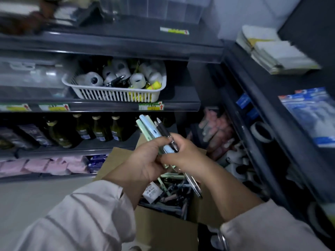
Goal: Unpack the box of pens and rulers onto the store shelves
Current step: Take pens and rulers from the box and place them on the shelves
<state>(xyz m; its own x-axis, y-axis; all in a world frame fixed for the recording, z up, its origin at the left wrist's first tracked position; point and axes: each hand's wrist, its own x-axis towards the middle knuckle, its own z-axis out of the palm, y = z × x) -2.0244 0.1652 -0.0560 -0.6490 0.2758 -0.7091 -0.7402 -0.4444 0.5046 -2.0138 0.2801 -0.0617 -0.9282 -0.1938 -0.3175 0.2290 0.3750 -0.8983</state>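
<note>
While both hands met above the box (pixel 163 230), they shared one bundle of pens (pixel 154 132); the left hand (pixel 143 163) had its fingers curled round the lower part of the bundle, from which pale green and pale blue barrels fanned up and to the left; the right hand (pixel 184 154) closed on the same bundle from the right, its thumb and fingers pinching the dark pens at the bundle's right side; a silver pen (pixel 193 184) slanted down from under that hand, over the box's right edge, and whether it was gripped or only wedged there could not be told. The box stood open just below the wrists, its flaps raised; inside lay a jumble of more pens (pixel 174 195) and a small white packet (pixel 152 192) near the left wall. Both forearms wore pale striped sleeves (pixel 87 214). Behind the hands ran dark shelves (pixel 181 104); on the middle one sat a white slatted basket (pixel 116 95) holding white rolls (pixel 94 79); the shelf beneath it carried a row of dark bottles (pixel 98 129), and lower down lay pink packs (pixel 36 165). On the right-hand shelves were paper stacks (pixel 275 51), blue packs (pixel 311 120) and a tape roll (pixel 262 132), all well apart from the hands.
</note>
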